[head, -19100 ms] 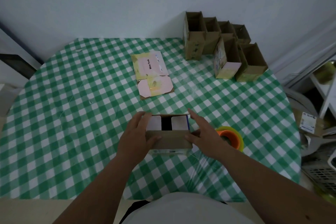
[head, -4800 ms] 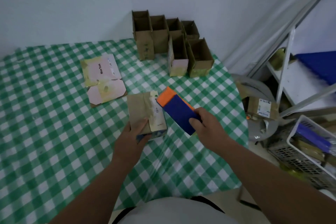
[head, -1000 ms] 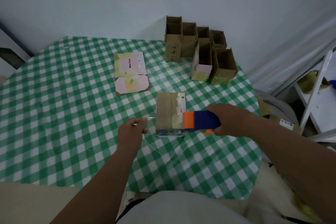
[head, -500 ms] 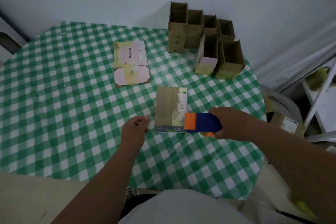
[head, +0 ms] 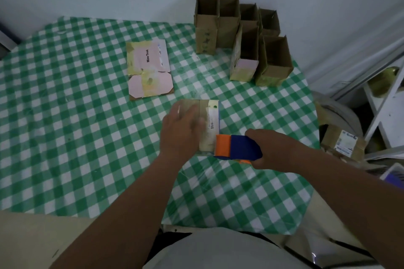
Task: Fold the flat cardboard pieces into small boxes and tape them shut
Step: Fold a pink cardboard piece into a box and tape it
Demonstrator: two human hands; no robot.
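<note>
A small folded cardboard box (head: pixel 210 120) lies on the green checked tablecloth (head: pixel 65 137) near the table's middle. My left hand (head: pixel 180 131) lies flat on the box's top, fingers stretched out and blurred by motion. My right hand (head: pixel 265 148) grips a blue and orange tape dispenser (head: pixel 237 147) at the box's near right corner. Two flat cardboard pieces (head: pixel 148 70), pink and yellow, lie farther back on the cloth. Tape between dispenser and box cannot be made out.
Several open-topped folded boxes (head: pixel 240 37) stand in rows at the back right by the wall. To the right of the table are a white shelf frame (head: pixel 384 102), a labelled carton (head: pixel 343 144) and a round grey object.
My left hand, which pinched a tape end left of the box, has moved right onto the box's top. The dispenser stays at the box's near right corner.
</note>
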